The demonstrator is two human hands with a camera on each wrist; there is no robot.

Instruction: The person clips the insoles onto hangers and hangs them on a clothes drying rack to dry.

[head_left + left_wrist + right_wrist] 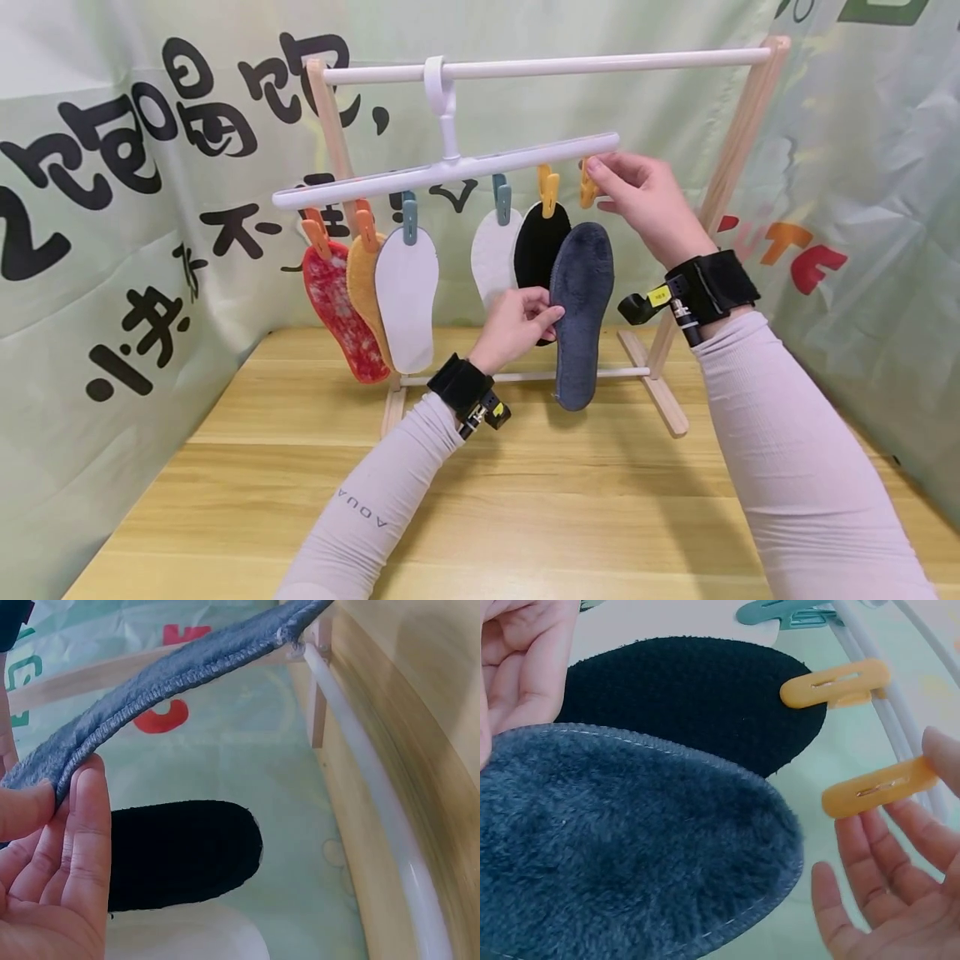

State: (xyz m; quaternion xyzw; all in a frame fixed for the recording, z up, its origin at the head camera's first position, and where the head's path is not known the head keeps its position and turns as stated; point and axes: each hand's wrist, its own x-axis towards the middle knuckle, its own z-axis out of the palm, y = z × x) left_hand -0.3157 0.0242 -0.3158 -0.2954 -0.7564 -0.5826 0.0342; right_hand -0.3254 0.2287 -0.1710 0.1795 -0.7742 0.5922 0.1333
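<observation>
A dark grey-blue fuzzy insole (582, 321) stands upright in the air, its left edge pinched between the thumb and fingers of my left hand (513, 323). Up at the right end of a white hanger (525, 156), my right hand (647, 196) pinches a yellow clip (877, 787). In the right wrist view, the insole's rounded top lies just beside that clip's tip, with a gap between them. Behind the grey-blue insole hangs a black insole (540, 250), held by another yellow clip (550, 196).
A wooden rack with a white top rod (600, 64) carries the tilted hanger. Clipped along it are a red patterned insole (341, 312), an orange-yellow insole (363, 279) and two white ones, including the front white insole (407, 300). Below lies a wooden table (525, 500).
</observation>
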